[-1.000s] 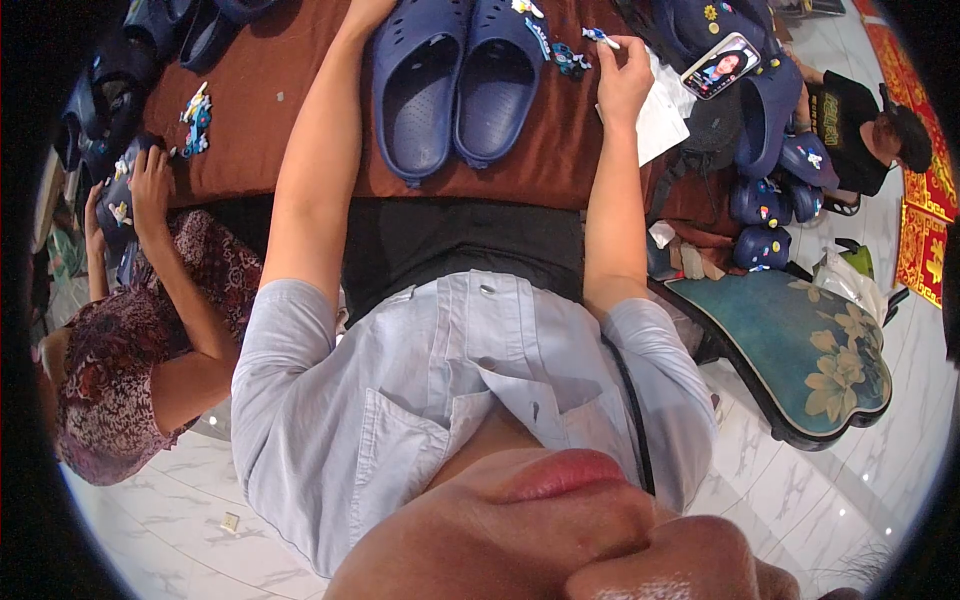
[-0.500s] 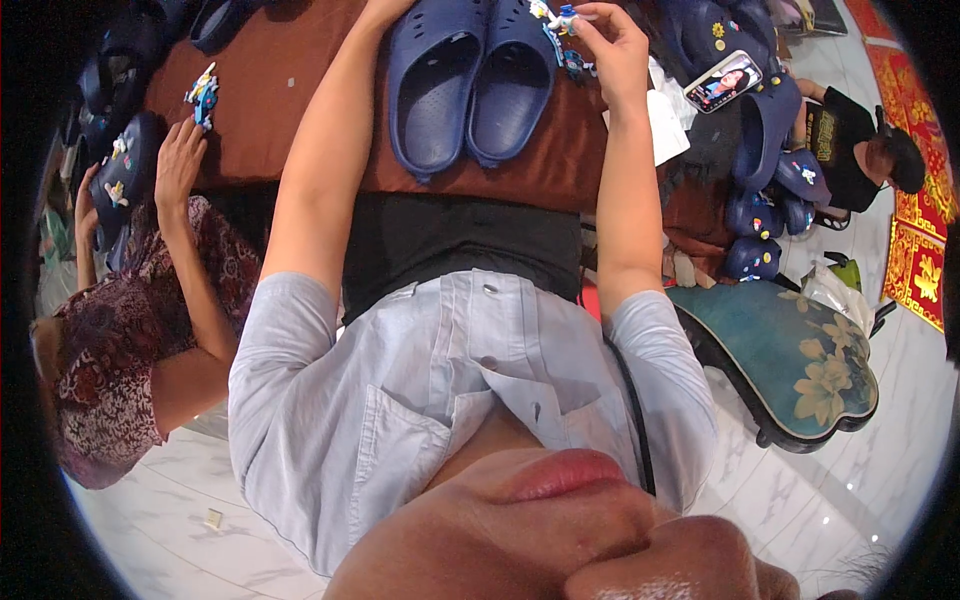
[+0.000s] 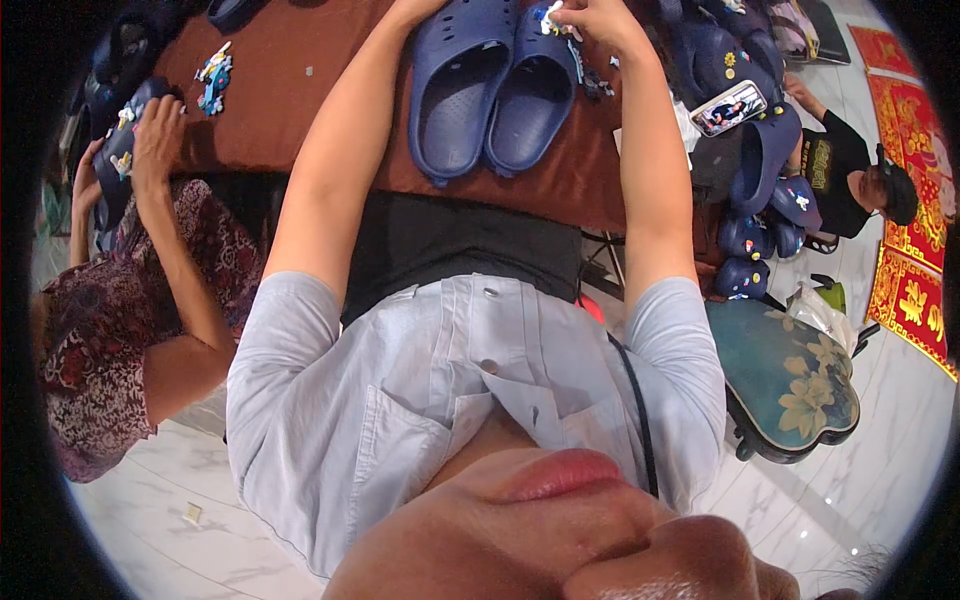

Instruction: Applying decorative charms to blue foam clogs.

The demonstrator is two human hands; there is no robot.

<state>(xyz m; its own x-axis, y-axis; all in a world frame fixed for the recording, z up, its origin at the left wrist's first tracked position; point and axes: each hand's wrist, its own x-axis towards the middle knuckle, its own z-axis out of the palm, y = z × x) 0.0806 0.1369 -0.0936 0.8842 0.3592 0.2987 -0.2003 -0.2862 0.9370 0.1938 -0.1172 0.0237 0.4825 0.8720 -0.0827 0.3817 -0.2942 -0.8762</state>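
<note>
A pair of navy-blue perforated clogs (image 3: 463, 85) lies side by side on the brown cloth, open heels toward me. My left hand (image 3: 417, 8) is against the left clog's front side; the top edge cuts off its fingers. Thumb and fingers of my right hand (image 3: 606, 22) pinch a small white, blue and yellow shoe charm (image 3: 550, 17) at the perforated top of the right clog. Whether the charm sits in a hole I cannot tell. Beside that clog, under my right hand, lie several loose charms (image 3: 595, 82).
Brown cloth (image 3: 280, 110) covers the table. At left, another person's hands (image 3: 158, 130) hold a decorated clog, near a charm pile (image 3: 213, 78). On the right are a lit phone (image 3: 728, 108), piled decorated clogs (image 3: 765, 165), a flowered chair (image 3: 785, 375) and another person (image 3: 850, 165).
My right hand has brought the charm left and down onto the right clog's top. The other person's hand at left has moved from the charm pile to their clog.
</note>
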